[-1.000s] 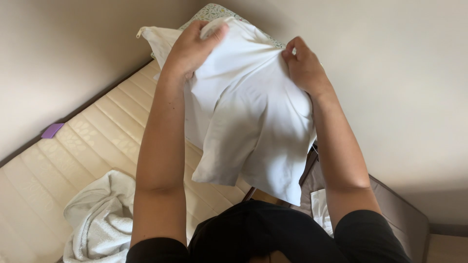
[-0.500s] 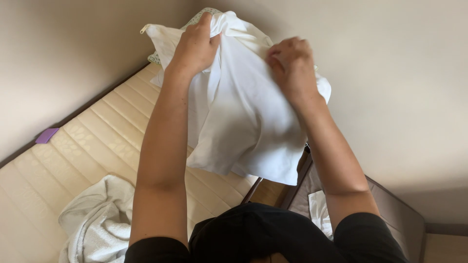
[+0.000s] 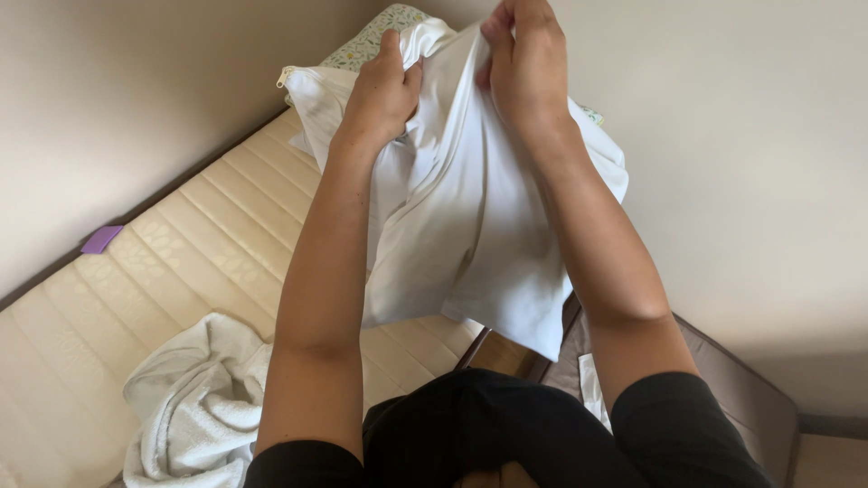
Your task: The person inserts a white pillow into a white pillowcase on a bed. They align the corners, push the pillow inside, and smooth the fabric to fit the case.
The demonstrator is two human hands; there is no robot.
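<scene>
Plain beige walls are seen on both sides, meeting in a corner at top. A bare cream mattress [image 3: 181, 262] with quilted ribbing is laid along the left wall. A small purple tag [image 3: 101, 239] is seen at its edge by the wall. A crumpled white towel [image 3: 194, 402] is left on the mattress at lower left, well apart from the hands. A brown upholstered seat [image 3: 750, 398] is seen at lower right, beside the mattress end.

A white pillowcase [image 3: 470, 226] is held up in the air, above the mattress, between both raised arms. A zip is seen along its upper left corner. The lower part is left hanging loose, its bottom corner above the gap between mattress and seat. A patterned pillow [image 3: 375, 36] is partly seen behind it, near the corner; whether any of it is inside the case cannot be told.

The left hand [image 3: 384, 90] is closed in a fist, a bunch of the cloth gripped near the zipped corner. The right hand [image 3: 524, 63] is curled shut as well, the top fold pinched between fingers and thumb, just beside the left. Black sleeves and a black shirt are seen at bottom.
</scene>
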